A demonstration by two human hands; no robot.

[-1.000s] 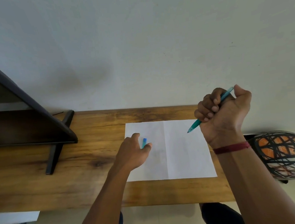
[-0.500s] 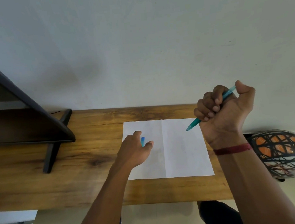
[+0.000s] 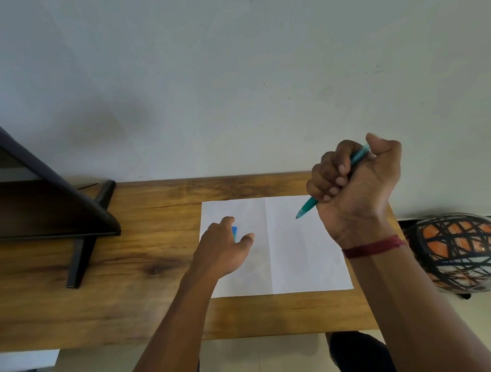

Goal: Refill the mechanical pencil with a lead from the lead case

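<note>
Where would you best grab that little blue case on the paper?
By its two narrow sides, coming from above. The blue case looks small and flat on the paper, so the left hand over it can pinch its edges between thumb and fingers.

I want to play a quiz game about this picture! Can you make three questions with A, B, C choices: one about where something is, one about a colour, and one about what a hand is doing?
1. Where does the paper lie?
A. on the desk
B. on the floor
C. on the shelf

2. What colour is the pencil?
A. red
B. teal
C. black

3. What is the right hand doing?
A. lying flat and open
B. gripping the pencil in a fist
C. holding the ball

Answers:
1 A, the sheet lies flat on the desk.
2 B, its barrel shows teal below the fingers.
3 B, the fingers curl round the pencil.
</note>
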